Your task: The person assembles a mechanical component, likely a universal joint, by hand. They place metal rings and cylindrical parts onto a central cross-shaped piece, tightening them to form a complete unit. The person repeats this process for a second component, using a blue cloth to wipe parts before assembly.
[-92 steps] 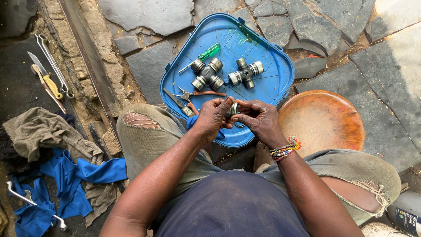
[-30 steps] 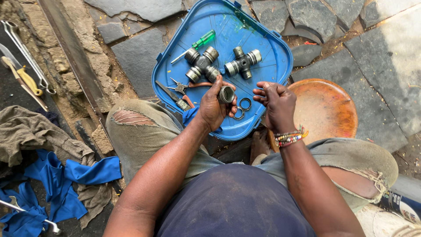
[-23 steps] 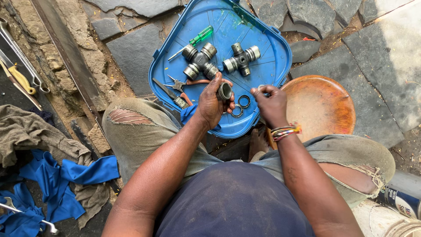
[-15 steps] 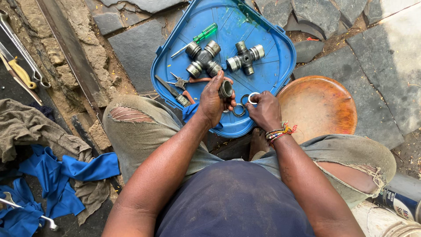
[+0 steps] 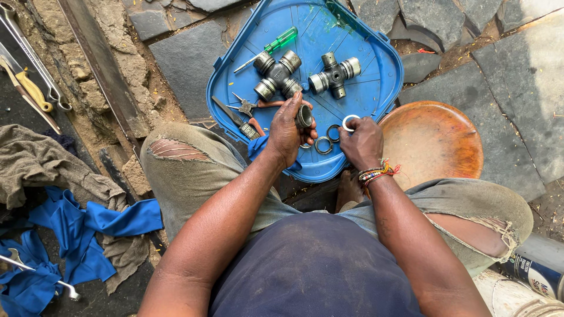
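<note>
Since the earlier pictures the right hand (image 5: 362, 141) has left its place beside the left and gone out to the blue tray (image 5: 376, 88), where its fingertips now pinch a thin white ring (image 5: 349, 122) up off the tray floor. The left hand (image 5: 289, 128) has hardly shifted: it is curled around a small round bearing cup (image 5: 304, 115), open mouth turned toward the camera, over the near half of the tray.

Two darker rings (image 5: 328, 140) lie on the tray between the hands (one close against the other), just at seven o'clock from the white one. The move reads as picking a ring to go with the cup, a judgement only.

At twelve o'clock from the left hand lie two metal cross joints (image 5: 305, 73), with a green-handled screwdriver (image 5: 275, 45) at eleven and pliers (image 5: 247, 108) at nine. A rusty round pan (image 5: 435, 144) sits at three o'clock from the right hand
</note>
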